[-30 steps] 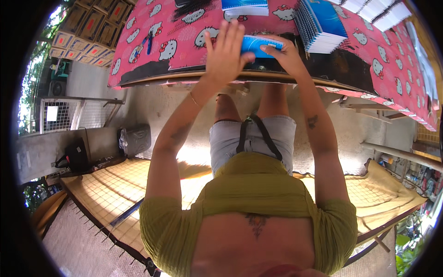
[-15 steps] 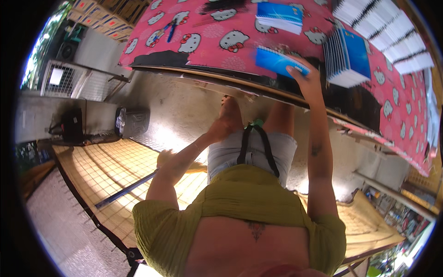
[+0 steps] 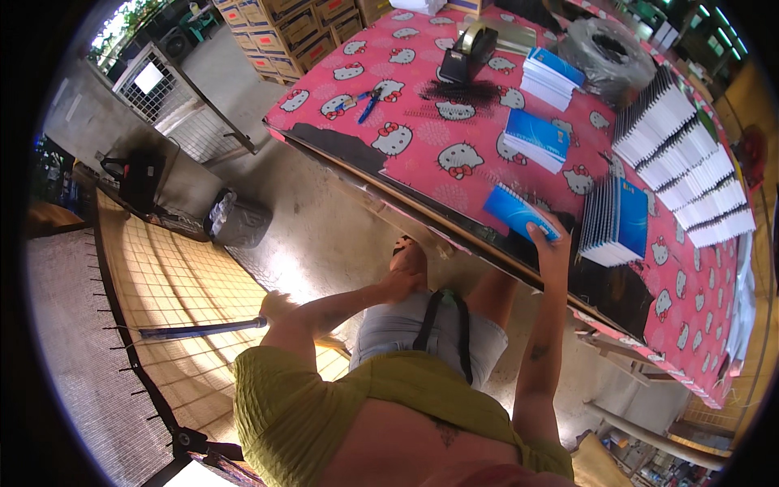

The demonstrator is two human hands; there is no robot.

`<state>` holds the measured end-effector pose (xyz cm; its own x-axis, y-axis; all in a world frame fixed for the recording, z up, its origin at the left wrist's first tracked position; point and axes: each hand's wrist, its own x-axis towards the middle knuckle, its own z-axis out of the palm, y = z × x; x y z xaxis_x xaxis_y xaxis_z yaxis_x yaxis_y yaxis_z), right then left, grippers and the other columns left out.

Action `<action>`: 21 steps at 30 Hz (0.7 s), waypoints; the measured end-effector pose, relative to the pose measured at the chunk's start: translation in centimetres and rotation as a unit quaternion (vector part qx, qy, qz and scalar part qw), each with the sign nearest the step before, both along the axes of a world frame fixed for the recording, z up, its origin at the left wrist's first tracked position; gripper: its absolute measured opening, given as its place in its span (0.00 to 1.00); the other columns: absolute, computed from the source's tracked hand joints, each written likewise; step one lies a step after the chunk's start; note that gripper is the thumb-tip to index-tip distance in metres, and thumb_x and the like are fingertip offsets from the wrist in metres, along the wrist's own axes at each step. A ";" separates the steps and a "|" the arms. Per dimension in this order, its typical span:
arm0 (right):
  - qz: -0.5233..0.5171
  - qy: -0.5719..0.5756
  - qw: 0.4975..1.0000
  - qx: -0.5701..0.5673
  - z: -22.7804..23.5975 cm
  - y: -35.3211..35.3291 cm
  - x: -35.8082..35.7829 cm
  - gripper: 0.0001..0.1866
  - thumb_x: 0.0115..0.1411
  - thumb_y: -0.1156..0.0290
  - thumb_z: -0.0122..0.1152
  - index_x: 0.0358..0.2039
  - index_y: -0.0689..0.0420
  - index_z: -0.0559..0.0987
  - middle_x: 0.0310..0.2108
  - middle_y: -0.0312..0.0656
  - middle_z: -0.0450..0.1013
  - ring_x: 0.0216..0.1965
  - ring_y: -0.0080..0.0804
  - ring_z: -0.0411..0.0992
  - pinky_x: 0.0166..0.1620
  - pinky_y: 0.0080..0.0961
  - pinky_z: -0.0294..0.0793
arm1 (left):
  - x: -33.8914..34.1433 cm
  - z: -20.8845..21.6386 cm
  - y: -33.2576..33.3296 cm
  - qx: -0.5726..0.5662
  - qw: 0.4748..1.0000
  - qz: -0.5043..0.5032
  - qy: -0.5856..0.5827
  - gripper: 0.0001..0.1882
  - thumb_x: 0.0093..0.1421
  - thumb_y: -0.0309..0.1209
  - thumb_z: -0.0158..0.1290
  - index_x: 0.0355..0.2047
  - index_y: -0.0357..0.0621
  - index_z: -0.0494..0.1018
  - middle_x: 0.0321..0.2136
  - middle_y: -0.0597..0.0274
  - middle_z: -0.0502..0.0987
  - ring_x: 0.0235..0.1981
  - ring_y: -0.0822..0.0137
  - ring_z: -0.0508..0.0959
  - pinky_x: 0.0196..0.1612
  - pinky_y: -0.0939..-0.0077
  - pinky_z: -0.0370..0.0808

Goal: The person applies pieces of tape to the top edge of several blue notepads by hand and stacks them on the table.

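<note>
A blue-covered wire-bound notebook (image 3: 517,213) is gripped in my right hand (image 3: 553,235), thumb on its cover, at the near edge of the pink table. To the right of that hand stands a stack of blue notebooks (image 3: 626,221), their black bindings facing it. Beyond lies a smaller pile of blue notebooks (image 3: 537,136), and behind it another pile (image 3: 553,77) with white page edges showing. My left hand (image 3: 403,284) lies on my left leg and holds nothing; its fingers show only in part.
The pink patterned table (image 3: 422,166) also bears pliers (image 3: 369,107), black wire scraps (image 3: 466,91), a tape dispenser (image 3: 469,55) and a plastic-wrapped coil (image 3: 607,53). Rows of white bound books (image 3: 686,174) run along the right. Cartons (image 3: 284,36) are stacked behind; a dark bin (image 3: 239,221) stands left.
The view has turned and shows more of the table's far side. My right hand still holds the notebook near the table edge, now less blurred. My left hand stays on the leg.
</note>
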<state>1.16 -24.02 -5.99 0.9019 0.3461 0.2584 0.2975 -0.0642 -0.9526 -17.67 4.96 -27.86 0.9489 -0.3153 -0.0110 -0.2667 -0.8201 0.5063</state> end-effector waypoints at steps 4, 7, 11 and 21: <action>-0.008 -0.002 1.000 -0.004 0.0 -0.1 -0.1 0.17 0.62 0.71 0.63 0.49 0.65 0.78 0.42 0.40 0.77 0.43 0.24 0.73 0.50 0.24 0.71 | -0.5 1.4 1.3 -0.061 0.995 0.058 0.046 0.09 0.62 0.40 0.53 0.40 0.53 0.73 0.37 0.54 0.78 0.39 0.44 0.79 0.42 0.49 0.76; -0.010 -0.001 1.000 0.003 0.2 -0.4 -0.2 0.17 0.62 0.71 0.64 0.50 0.65 0.78 0.42 0.41 0.78 0.44 0.25 0.73 0.50 0.24 0.71 | -0.6 0.7 0.9 -0.019 0.982 0.149 0.118 0.10 0.64 0.41 0.51 0.40 0.52 0.73 0.36 0.53 0.79 0.37 0.44 0.80 0.39 0.49 0.76; 0.007 0.005 1.000 0.012 0.3 0.7 -0.4 0.18 0.62 0.71 0.64 0.50 0.66 0.79 0.42 0.41 0.78 0.43 0.25 0.73 0.49 0.24 0.71 | -0.1 -0.5 1.1 0.061 0.984 0.169 0.018 0.11 0.65 0.40 0.51 0.37 0.48 0.75 0.32 0.52 0.78 0.37 0.46 0.80 0.38 0.53 0.77; 0.031 0.027 0.999 -0.015 0.3 2.1 -0.8 0.17 0.62 0.73 0.64 0.50 0.65 0.79 0.37 0.38 0.78 0.39 0.20 0.72 0.45 0.21 0.71 | 13.5 27.7 -4.7 -0.047 0.912 0.104 -0.395 0.11 0.63 0.36 0.56 0.43 0.47 0.76 0.39 0.56 0.76 0.43 0.57 0.74 0.54 0.46 0.63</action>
<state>0.32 -21.88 -5.71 0.8908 0.4092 0.1977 0.2491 -0.0759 -0.9655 -4.19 0.27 -0.16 0.6891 -0.0911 0.7189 -0.4212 -0.8576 0.2952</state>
